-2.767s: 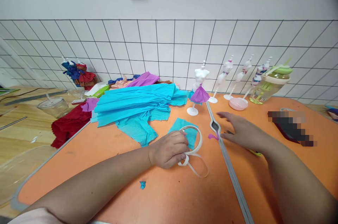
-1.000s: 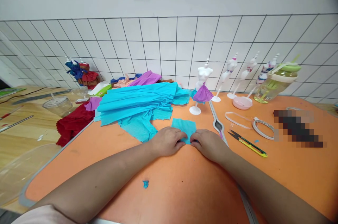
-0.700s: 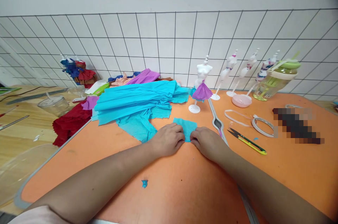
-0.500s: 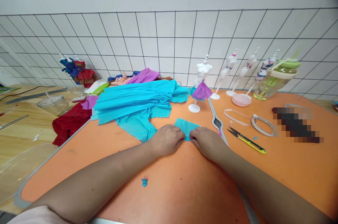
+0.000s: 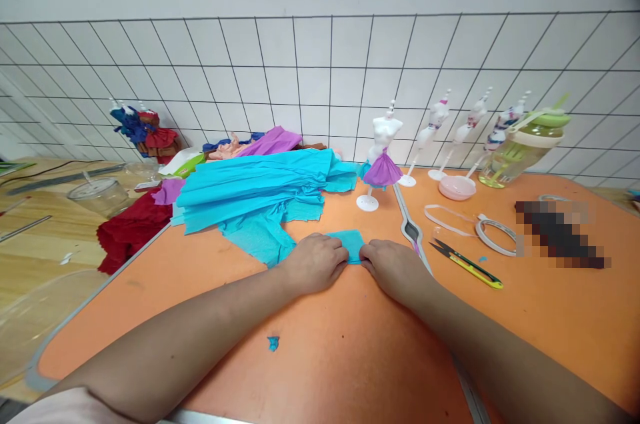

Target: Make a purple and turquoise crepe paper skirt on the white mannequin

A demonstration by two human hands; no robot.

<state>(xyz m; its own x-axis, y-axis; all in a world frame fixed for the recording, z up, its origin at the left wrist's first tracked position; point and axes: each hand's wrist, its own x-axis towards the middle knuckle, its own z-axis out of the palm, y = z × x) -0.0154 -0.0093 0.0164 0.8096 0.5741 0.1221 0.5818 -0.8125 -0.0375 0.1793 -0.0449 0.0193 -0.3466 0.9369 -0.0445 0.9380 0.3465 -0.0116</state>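
Note:
A small piece of turquoise crepe paper (image 5: 354,244) lies on the orange table (image 5: 320,357) between my hands. My left hand (image 5: 320,263) is closed on its left edge, fingers curled over the paper. At its right edge, my right hand (image 5: 393,267) pinches the near corner. Just behind my left hand spreads a large heap of turquoise crepe paper (image 5: 255,184). A small white dress form (image 5: 387,134) with a purple paper skirt (image 5: 383,171) stands beyond the piece. The fingertips of both hands are partly hidden.
Yellow-handled thread snips (image 5: 470,267) and a roll of white tape (image 5: 495,237) lie on the right. Behind them stand a pink bowl (image 5: 457,188), several dress forms and a green-lidded bottle (image 5: 530,144). Red crepe paper (image 5: 133,231) is at left; a turquoise scrap (image 5: 273,343) lies in front.
The turquoise piece has shifted or turned slightly to the left, with its right side pulled away from under my right hand. Both hands stay almost in place.

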